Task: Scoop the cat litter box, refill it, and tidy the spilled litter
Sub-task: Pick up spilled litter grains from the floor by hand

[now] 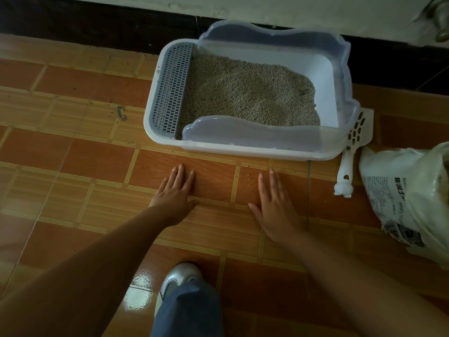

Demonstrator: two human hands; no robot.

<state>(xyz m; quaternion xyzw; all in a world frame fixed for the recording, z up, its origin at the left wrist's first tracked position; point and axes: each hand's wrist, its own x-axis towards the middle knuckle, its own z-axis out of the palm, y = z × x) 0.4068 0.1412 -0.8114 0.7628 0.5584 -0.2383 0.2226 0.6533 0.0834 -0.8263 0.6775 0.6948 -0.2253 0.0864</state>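
A white litter box (243,148) with a pale blue rim guard stands on the tiled floor near the wall, filled with grey-beige litter (250,91). A grey grated step (172,88) covers its left end. A white slotted scoop (351,152) lies on the floor at the box's right corner. A white litter bag (403,195) sits at the right edge. Both my hands are held out flat, palms down, in front of the box: my left hand (176,195) and my right hand (273,205), fingers straight, holding nothing. A few spilled litter grains (249,178) lie between them.
The floor is glossy brown and orange tile (73,154). A small dark scrap (120,113) and scattered grains lie left of the box. A dark skirting (97,18) runs along the wall behind. My foot in a light shoe (179,278) stands below the hands.
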